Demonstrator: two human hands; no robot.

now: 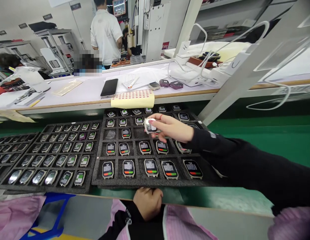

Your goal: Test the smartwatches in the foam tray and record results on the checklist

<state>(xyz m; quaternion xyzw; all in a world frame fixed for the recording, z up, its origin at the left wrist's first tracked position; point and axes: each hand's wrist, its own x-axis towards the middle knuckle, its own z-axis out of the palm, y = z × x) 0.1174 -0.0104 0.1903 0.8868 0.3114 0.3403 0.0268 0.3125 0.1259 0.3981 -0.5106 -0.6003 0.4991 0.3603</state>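
Observation:
My right hand (173, 127) pinches a smartwatch case (148, 127) between thumb and fingers, above a black foam tray (96, 173). Light glares off part of the watch face. In the tray, watch cases without straps lie face up in square pockets. Those in the front rows, such as one watch (151, 167), show white text with green and red bars. One pocket to the left has only a crumpled clear film (110, 134) in it. My left hand (147, 202) is curled into a fist at the front edge of the bench, touching nothing in the tray.
More foam trays of watches (79, 178) stand to the left. On the shelf behind are a phone (109, 87), a yellow sticker sheet (132, 99), papers, several small devices and white cables (207, 63). A slanted metal post (227, 76) rises at right. People work beyond.

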